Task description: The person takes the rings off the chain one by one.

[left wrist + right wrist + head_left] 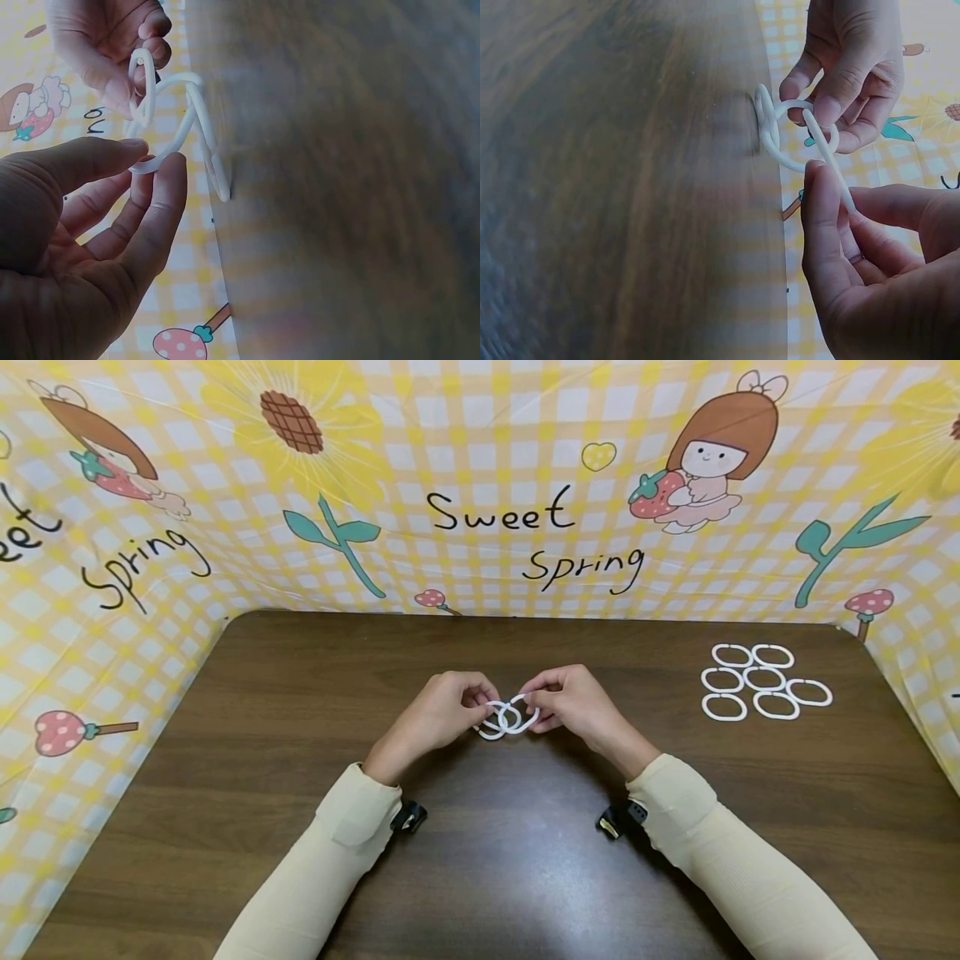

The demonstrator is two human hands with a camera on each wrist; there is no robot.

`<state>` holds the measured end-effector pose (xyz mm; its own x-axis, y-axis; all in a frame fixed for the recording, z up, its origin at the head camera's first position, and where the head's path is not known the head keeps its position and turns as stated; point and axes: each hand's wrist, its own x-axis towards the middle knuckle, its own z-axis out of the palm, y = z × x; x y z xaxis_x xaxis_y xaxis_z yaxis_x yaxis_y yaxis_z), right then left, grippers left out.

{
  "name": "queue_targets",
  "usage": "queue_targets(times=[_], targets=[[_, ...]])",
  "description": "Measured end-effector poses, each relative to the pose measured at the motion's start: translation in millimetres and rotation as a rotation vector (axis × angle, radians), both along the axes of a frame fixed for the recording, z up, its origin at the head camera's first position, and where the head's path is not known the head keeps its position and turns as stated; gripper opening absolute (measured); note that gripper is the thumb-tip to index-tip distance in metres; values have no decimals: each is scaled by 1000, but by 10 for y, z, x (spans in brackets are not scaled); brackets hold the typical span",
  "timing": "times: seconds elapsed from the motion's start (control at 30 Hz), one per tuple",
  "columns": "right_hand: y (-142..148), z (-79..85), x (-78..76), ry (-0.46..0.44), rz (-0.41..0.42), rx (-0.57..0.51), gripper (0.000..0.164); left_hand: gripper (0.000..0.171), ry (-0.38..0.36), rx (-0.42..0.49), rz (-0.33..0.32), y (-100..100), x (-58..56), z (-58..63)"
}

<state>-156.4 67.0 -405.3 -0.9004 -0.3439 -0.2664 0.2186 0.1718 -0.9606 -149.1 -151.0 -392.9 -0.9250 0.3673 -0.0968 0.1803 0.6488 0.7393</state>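
Both hands are close together above the middle of the table. My left hand (446, 710) pinches a white oval ring (180, 139) between thumb and fingertips. A second white ring (829, 156) is pinched in my right hand (581, 710), tilted across the first. In the left wrist view, another white ring (218, 171) hangs from the left hand's ring on the side away from the fingers. The head view shows these rings overlapping between the hands. Fingertips hide parts of the two held rings, and whether those two are linked I cannot tell.
Several loose white oval rings (777, 717) lie in a group at the right of the brown wooden table (480, 877). A yellow checked cloth (480, 468) with printed figures stands behind the table and at its sides. Small dark devices (408, 817) sit at both wrists.
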Motion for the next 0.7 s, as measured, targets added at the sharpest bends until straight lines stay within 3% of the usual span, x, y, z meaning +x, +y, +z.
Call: queue_targets(times=[0.7], targets=[[-10, 16, -6, 6, 19, 40, 24, 7, 16, 23, -7, -2, 8, 14]])
